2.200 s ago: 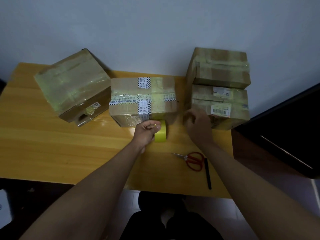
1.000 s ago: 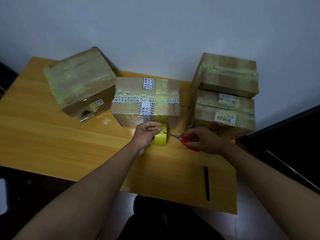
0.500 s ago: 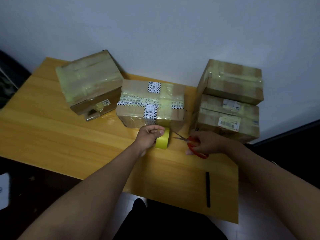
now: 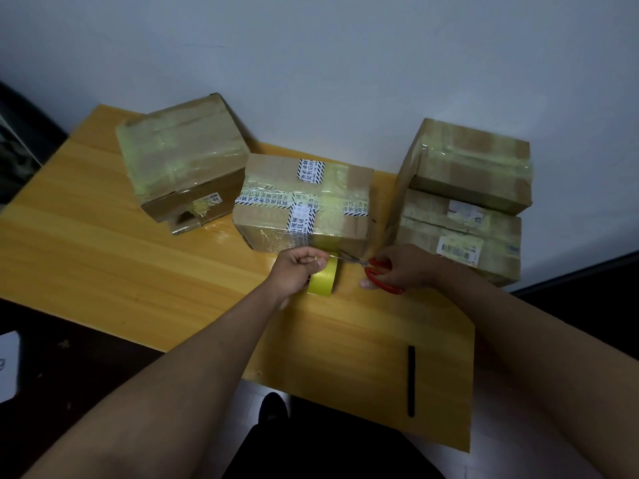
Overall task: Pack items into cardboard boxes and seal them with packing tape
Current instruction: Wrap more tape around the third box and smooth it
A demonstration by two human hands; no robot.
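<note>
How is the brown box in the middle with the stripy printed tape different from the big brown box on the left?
The middle cardboard box with black-and-white printed tape sits square to the table edge; the left cardboard box wrapped in clear yellowish tape is turned at an angle. The middle box has printed tape crossing on top; the left box shows only plain tape. The left box looks taller. Both are brown cardboard, taped shut, resting on the wooden table.
</note>
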